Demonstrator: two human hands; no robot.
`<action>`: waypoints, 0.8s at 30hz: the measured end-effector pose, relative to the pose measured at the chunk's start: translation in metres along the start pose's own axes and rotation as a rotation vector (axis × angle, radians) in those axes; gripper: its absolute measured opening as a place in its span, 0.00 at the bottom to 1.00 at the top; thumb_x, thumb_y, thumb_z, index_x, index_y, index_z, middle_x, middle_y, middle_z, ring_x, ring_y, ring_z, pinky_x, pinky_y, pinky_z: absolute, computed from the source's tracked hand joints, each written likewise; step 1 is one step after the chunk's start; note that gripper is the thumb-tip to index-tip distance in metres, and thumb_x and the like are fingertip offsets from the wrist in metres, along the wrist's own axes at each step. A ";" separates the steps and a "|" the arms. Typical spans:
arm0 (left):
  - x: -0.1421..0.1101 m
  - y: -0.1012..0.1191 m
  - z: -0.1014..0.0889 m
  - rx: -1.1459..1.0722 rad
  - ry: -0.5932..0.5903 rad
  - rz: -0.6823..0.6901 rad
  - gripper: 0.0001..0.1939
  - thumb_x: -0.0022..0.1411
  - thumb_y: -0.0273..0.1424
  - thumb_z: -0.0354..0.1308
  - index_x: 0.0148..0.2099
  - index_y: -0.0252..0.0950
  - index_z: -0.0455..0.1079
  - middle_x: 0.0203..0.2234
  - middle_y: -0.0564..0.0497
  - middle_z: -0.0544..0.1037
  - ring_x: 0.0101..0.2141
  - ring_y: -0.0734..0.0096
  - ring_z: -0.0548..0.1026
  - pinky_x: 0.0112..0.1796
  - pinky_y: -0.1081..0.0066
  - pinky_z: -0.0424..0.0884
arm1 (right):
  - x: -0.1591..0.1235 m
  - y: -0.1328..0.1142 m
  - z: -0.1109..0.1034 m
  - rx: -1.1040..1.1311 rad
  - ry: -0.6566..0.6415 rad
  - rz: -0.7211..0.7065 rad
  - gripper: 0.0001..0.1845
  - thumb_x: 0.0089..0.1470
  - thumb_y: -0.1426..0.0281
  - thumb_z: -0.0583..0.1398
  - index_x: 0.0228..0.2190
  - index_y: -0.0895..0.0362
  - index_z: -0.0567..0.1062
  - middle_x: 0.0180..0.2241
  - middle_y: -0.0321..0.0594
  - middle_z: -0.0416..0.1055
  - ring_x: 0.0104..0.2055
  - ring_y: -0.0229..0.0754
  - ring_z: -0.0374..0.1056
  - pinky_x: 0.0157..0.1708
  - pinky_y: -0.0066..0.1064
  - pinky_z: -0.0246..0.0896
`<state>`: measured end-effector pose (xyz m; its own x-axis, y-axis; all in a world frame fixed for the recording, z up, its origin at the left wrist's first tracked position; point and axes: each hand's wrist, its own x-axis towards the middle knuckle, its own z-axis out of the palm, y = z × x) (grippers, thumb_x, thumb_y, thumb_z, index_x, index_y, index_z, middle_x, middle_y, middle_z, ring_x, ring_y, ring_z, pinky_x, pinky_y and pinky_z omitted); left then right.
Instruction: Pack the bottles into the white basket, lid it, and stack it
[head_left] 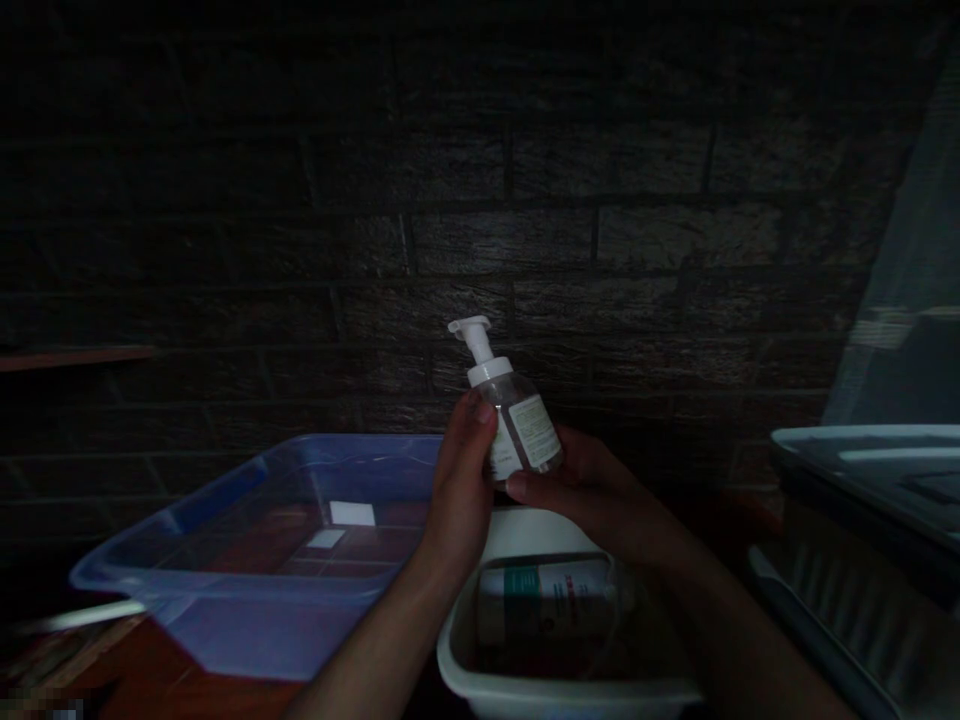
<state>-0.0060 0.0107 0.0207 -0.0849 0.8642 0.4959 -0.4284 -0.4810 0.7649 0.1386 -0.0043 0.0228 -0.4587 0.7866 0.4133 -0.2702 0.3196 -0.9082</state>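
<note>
A clear pump bottle [517, 420] with a white pump top and pale printed labels is held up in front of the wall, tilted to the left. My left hand [465, 460] wraps its left side, thumb across the front. At the bottle's lower right, my right hand [581, 485] grips the base, with its thumb under the label. Below my hands stands a white tub [472, 670], in which a white bottle with a teal band [544, 600] lies on its side. My right forearm hides part of that tub.
On the left sits a clear bluish-purple plastic bin [262, 625] with two white rectangles showing inside. Stacked containers with a pale lid [870, 440] stand at the right. A dark brick wall [480, 230] rises behind, and a reddish ledge [75, 357] juts in at the left.
</note>
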 end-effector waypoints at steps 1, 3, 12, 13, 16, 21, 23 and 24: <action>0.000 0.000 0.000 0.016 -0.008 0.010 0.20 0.67 0.48 0.62 0.53 0.40 0.74 0.44 0.48 0.79 0.45 0.61 0.77 0.45 0.65 0.72 | 0.000 0.000 0.000 0.010 0.002 -0.002 0.21 0.54 0.66 0.72 0.49 0.54 0.79 0.44 0.38 0.82 0.46 0.43 0.77 0.51 0.36 0.69; 0.001 0.000 -0.001 0.057 -0.013 0.035 0.19 0.67 0.46 0.63 0.52 0.40 0.74 0.43 0.50 0.79 0.44 0.63 0.77 0.43 0.67 0.72 | 0.001 0.002 -0.002 0.020 0.010 -0.002 0.24 0.52 0.66 0.74 0.51 0.53 0.78 0.46 0.39 0.82 0.48 0.45 0.77 0.52 0.37 0.69; -0.003 0.003 0.003 0.052 0.012 0.001 0.22 0.63 0.46 0.66 0.53 0.38 0.73 0.40 0.49 0.79 0.38 0.65 0.77 0.38 0.69 0.73 | -0.003 -0.003 -0.003 -0.129 0.036 0.105 0.34 0.48 0.64 0.76 0.55 0.54 0.75 0.50 0.43 0.81 0.54 0.51 0.76 0.54 0.43 0.70; -0.003 0.004 0.003 0.048 0.009 0.001 0.21 0.64 0.46 0.66 0.53 0.38 0.73 0.41 0.49 0.79 0.39 0.64 0.77 0.38 0.69 0.72 | -0.002 -0.002 -0.003 -0.111 0.016 0.089 0.32 0.50 0.63 0.75 0.55 0.54 0.75 0.50 0.43 0.80 0.54 0.51 0.75 0.56 0.44 0.69; -0.002 0.004 0.002 0.046 0.023 0.007 0.20 0.65 0.46 0.65 0.52 0.39 0.74 0.43 0.48 0.79 0.41 0.63 0.77 0.39 0.69 0.72 | -0.001 0.001 -0.001 -0.049 -0.016 0.029 0.30 0.52 0.62 0.74 0.54 0.53 0.75 0.51 0.42 0.80 0.55 0.51 0.75 0.57 0.44 0.68; -0.001 0.004 0.002 0.026 0.027 0.026 0.18 0.64 0.45 0.64 0.50 0.39 0.74 0.40 0.49 0.80 0.39 0.63 0.78 0.38 0.68 0.72 | 0.000 0.004 -0.001 -0.053 0.002 0.020 0.29 0.52 0.62 0.74 0.54 0.54 0.76 0.49 0.42 0.80 0.53 0.50 0.76 0.55 0.43 0.70; -0.002 0.004 0.003 0.020 0.029 0.048 0.19 0.63 0.45 0.66 0.51 0.40 0.73 0.39 0.51 0.79 0.37 0.65 0.78 0.36 0.69 0.72 | 0.000 0.005 -0.001 -0.074 0.024 0.027 0.31 0.50 0.62 0.75 0.54 0.53 0.75 0.49 0.42 0.81 0.52 0.50 0.76 0.53 0.43 0.71; -0.002 0.005 0.004 0.025 0.038 0.057 0.20 0.62 0.44 0.67 0.51 0.41 0.73 0.38 0.51 0.79 0.36 0.66 0.77 0.36 0.69 0.73 | -0.001 0.005 -0.001 -0.090 0.038 0.035 0.33 0.49 0.62 0.76 0.55 0.53 0.75 0.48 0.42 0.81 0.52 0.51 0.77 0.53 0.44 0.71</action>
<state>-0.0041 0.0055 0.0252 -0.1430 0.8399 0.5236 -0.3992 -0.5331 0.7460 0.1381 -0.0028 0.0184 -0.4333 0.8173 0.3799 -0.1764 0.3364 -0.9250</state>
